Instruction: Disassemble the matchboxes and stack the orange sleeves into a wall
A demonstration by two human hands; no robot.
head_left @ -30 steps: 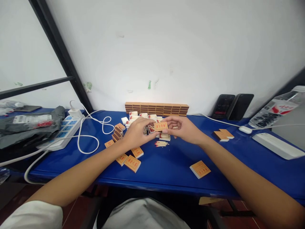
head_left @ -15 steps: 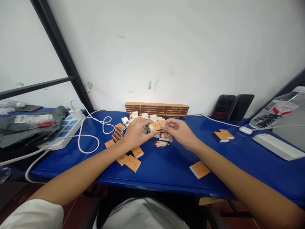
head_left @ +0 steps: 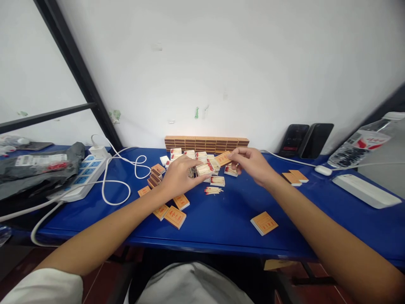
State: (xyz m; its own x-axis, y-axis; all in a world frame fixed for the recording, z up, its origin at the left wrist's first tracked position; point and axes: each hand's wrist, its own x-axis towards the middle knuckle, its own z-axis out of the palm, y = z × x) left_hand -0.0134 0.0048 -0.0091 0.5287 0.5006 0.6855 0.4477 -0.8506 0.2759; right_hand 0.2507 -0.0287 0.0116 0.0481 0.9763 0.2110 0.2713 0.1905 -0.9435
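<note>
My left hand (head_left: 179,175) is closed on a white matchbox tray (head_left: 205,169) full of red-tipped matches, held above the table. A little to the right, my right hand (head_left: 251,164) pinches an orange matchbox sleeve (head_left: 223,158) by its right end, apart from the tray. Several open trays of matches stand behind and beside the hands, among them one tray (head_left: 217,181) just in front. A small pile of loose matches (head_left: 213,190) lies on the blue table (head_left: 215,228). Left of them are several orange matchboxes (head_left: 175,217), partly hidden by my left hand and forearm.
Stacked matchboxes (head_left: 205,143) line the wall. At left are a power strip (head_left: 88,175), white cables and a grey plastic bag (head_left: 41,164). Two phones (head_left: 315,140), a water bottle (head_left: 363,141), a white bar-shaped device (head_left: 367,191) and a few matchboxes (head_left: 264,223) are at right.
My right hand has moved right with the orange sleeve, which has come off the match-filled tray. The left hand still holds the tray, its matches now uncovered.
</note>
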